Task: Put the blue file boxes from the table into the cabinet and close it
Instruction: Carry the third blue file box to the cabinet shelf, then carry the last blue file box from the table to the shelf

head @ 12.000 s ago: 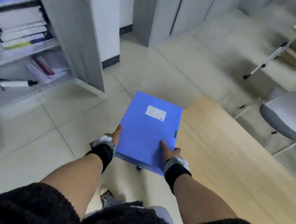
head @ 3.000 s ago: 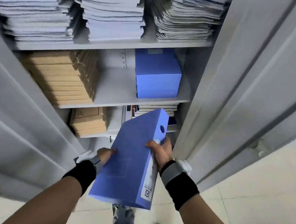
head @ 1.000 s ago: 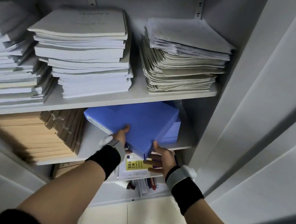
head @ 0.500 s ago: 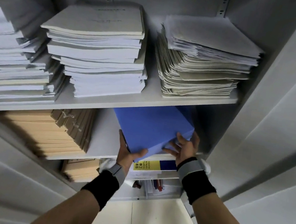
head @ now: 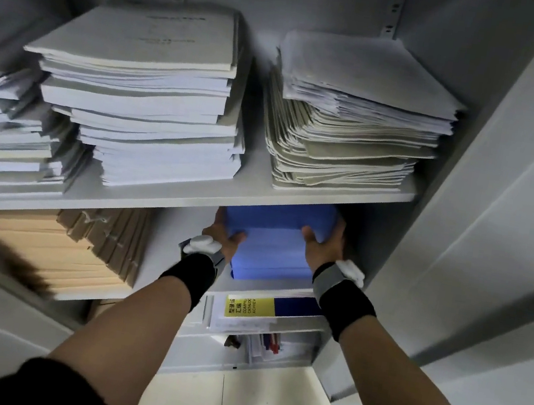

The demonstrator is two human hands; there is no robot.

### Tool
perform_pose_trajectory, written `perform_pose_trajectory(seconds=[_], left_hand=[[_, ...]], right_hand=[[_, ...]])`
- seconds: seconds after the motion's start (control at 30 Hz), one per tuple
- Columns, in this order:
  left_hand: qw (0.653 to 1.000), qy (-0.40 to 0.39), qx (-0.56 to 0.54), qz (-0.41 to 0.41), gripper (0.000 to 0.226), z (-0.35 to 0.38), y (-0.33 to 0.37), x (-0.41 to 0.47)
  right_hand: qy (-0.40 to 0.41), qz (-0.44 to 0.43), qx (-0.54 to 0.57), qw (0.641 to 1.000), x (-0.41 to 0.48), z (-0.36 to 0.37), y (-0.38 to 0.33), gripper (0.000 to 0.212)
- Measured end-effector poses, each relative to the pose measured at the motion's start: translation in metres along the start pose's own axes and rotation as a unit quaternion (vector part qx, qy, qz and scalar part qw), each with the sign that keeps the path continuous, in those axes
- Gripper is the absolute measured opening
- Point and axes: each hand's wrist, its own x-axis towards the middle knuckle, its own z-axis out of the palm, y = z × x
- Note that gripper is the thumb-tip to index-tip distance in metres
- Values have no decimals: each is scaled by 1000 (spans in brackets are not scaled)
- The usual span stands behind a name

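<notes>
A blue file box (head: pixel 278 219) lies flat on top of a stack of blue file boxes (head: pixel 271 258) at the right end of the grey cabinet's middle shelf (head: pixel 169 243). My left hand (head: pixel 224 236) grips the top box's left near corner, and my right hand (head: pixel 323 243) holds its right near edge. The box's far end is hidden under the shelf above. Both wrists wear black bands.
White and cream paper stacks (head: pixel 156 99) fill the upper shelf. Brown folders (head: pixel 78 250) lie on the left of the middle shelf. A yellow-and-blue labelled binder (head: pixel 270 308) sits on the shelf below. The open cabinet door (head: pixel 496 236) stands close on my right.
The blue box has gone from tilted and half outside to flat and deep in the shelf on the stack. Both hands followed it inward; the view came closer to the cabinet.
</notes>
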Motion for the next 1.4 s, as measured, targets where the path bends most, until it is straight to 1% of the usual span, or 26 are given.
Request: perform_pose_trajectory(seconds=[0.13,0.27,0.33,0.4,0.47,0.53,0.57,0.6,0.63,0.67,0.7,0.73,0.8,0.87,0.9,0.93,0.97,1.0,1.03,1.07,1.13,1.2,1.23,1.27,1.37,1.4], left_hand=[[999,31,34,-14,84,19,-1,12],[997,27,73,-2,79,21,-7,19],[997,19,78,-16,80,20,-4,21],[999,7,22,-45,80,21,3,17],[997,17,-26,-76,90,23,9,8],[989,49,-2,-137,100,27,12,-8],[983,59,-10,-173,99,28,11,-15],[977,53,-51,-201,95,33,8,-22],[969,28,-109,-220,87,40,2,-27],[960,-16,-160,-231,76,48,-4,-36],[950,-78,-182,-239,65,61,-11,-49],[940,-143,-188,-245,56,77,-17,-67],[915,-267,-173,-247,44,118,-27,-115],[880,-392,-119,-242,24,161,-27,-185],[865,-437,-85,-231,17,179,-29,-216],[854,-479,-32,-201,18,196,-29,-257],[834,-522,7,-178,24,211,-28,-303],[818,-555,43,-147,28,219,-26,-344],[794,-589,73,-129,30,226,-25,-393],[792,-595,86,-107,31,230,-18,-406],[742,-656,139,-13,33,237,-24,-513],[699,-687,181,81,35,232,-37,-600],[674,-702,197,119,36,227,-50,-646],[650,-712,224,144,35,222,-59,-676],[584,-729,297,199,27,215,-103,-776],[576,-729,308,204,25,214,-104,-782]], right_hand=[[-8,-8,-2,1000,23,-1,6,88],[-13,-13,4,1000,29,1,15,89],[-19,-21,4,1000,30,0,15,89],[-31,-15,-3,999,28,-4,10,90],[-37,10,-21,999,21,-12,4,93],[-23,45,-86,995,5,-23,0,97],[-11,53,-103,993,-8,-30,-1,95],[3,53,-103,993,-22,-38,0,90],[13,51,-95,994,-39,-48,3,80],[16,52,-100,994,-56,-57,8,65],[19,65,-113,991,-77,-70,17,48],[14,92,-130,987,-100,-83,27,34],[22,151,-143,978,-153,-111,55,21],[76,212,-130,966,-218,-143,96,12],[100,236,-141,956,-249,-156,112,10],[130,277,-140,942,-290,-171,133,9],[164,321,-135,923,-336,-186,154,9],[181,361,-115,908,-376,-198,171,9],[205,385,-95,895,-424,-213,189,10],[206,396,-83,891,-436,-218,191,11],[301,445,-23,843,-544,-245,217,13],[413,437,49,798,-633,-260,240,15],[463,435,90,767,-681,-267,251,16],[494,428,121,747,-715,-268,259,15],[547,428,177,697,-825,-268,290,19],[554,422,183,694,-834,-266,289,21]])
